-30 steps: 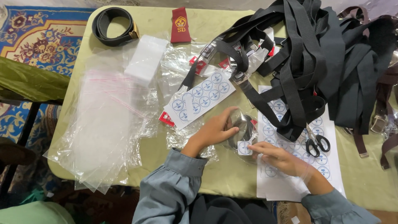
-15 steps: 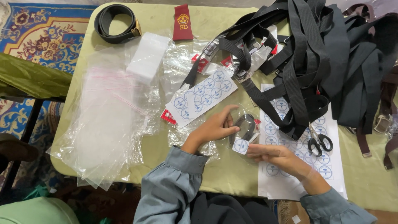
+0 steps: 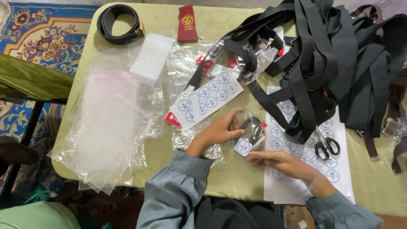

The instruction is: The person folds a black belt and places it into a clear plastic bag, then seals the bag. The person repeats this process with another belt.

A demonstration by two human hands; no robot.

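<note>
My left hand (image 3: 220,129) rests on a clear plastic bag holding a rolled black belt (image 3: 253,127) near the table's front edge. A round blue-and-white sticker (image 3: 243,146) sits on that bag, and the fingertips of my right hand (image 3: 280,162) press at it from the right. My right wrist lies over a white sheet of round stickers (image 3: 296,146). A second sticker sheet (image 3: 207,99) lies just beyond my left hand.
A stack of clear bags (image 3: 110,123) covers the left of the olive table (image 3: 169,148). A heap of black belts (image 3: 322,63) fills the right. Black scissors (image 3: 326,144) lie on the sticker sheet. A coiled belt (image 3: 121,23) and a red label (image 3: 187,23) sit at the back.
Both hands stay on the bagged belt; the sticker is now pressed on the bag, and my right fingers have slid slightly toward it.
</note>
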